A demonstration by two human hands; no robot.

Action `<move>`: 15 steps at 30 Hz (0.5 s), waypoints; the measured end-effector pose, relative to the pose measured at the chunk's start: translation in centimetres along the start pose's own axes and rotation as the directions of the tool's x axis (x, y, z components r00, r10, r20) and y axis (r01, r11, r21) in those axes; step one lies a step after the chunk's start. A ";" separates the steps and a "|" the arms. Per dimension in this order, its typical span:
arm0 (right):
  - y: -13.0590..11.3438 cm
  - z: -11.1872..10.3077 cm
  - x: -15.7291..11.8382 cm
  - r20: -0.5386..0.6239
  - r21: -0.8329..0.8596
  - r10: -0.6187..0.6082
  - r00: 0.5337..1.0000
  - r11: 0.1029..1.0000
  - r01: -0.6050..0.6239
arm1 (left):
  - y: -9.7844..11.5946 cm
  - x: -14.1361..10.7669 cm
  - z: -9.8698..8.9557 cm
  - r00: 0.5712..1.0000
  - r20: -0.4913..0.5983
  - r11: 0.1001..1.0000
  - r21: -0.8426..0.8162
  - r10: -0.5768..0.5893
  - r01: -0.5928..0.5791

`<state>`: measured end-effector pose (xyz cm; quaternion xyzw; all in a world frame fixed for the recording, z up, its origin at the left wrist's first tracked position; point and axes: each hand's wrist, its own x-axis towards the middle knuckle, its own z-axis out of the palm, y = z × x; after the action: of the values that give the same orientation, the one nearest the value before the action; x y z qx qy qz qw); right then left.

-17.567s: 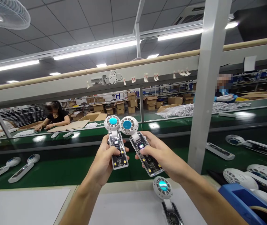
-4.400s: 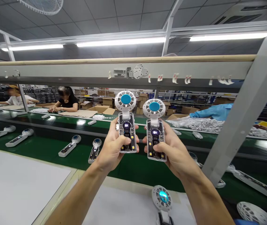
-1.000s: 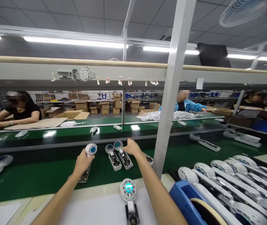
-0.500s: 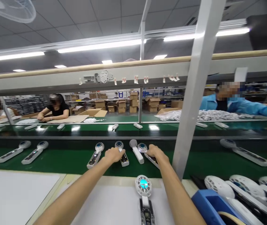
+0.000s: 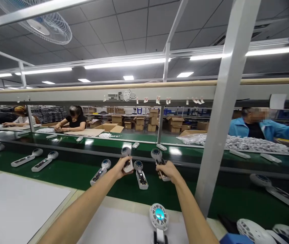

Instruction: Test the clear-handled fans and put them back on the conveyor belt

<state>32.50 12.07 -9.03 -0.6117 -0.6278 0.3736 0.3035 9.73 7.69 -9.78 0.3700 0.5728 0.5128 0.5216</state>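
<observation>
Two white handheld units with round vented heads are in grip, clock hours read from the middle of the view. Item: left hand [image 5: 121, 168], seven o'clock, fingers closed round the body of one unit [image 5: 126, 152]. Item: right hand [image 5: 167, 170], five o'clock, fingers wrapped round another unit [image 5: 156, 154], thumb across its body. Item: loose unit [image 5: 141, 179], six o'clock, between the hands on the green belt [image 5: 124, 193], circuitry showing. Item: angled unit [image 5: 99, 173], eight o'clock, just beside the left forearm. Item: paired units [image 5: 42, 163], between eight and nine, lying apart from each other. Item: lit unit [image 5: 159, 222], near six and lowest, cyan disc on its head, on white sheeting [image 5: 119, 223]. Item: grey post [image 5: 217, 135], between three and four. Item: blue container [image 5: 236, 239], between four and five, partly seen. Item: person in blue [image 5: 267, 130], three o'clock, one arm outstretched, behind loose white parts [image 5: 256, 144].
</observation>
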 end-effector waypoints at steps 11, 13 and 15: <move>-8.0 -2.7 -8.8 0.016 0.692 -0.280 0.960 0.696 0.192 | 6.5 -10.4 -1.2 0.882 0.161 0.836 -0.429 0.443 -0.342; -8.6 -2.5 -9.9 0.007 0.699 -0.342 0.940 0.674 0.240 | 6.5 -11.6 -1.7 0.841 0.236 0.838 -0.399 0.487 -0.373; -9.2 -2.2 -10.8 0.007 0.687 -0.403 0.915 0.667 0.288 | 6.6 -12.4 -2.1 0.804 0.251 0.821 -0.371 0.538 -0.434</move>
<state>30.08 1.75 0.66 -0.2977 -0.5763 0.5575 0.5182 9.24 -3.25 -0.77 0.5074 0.2736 0.6370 0.5117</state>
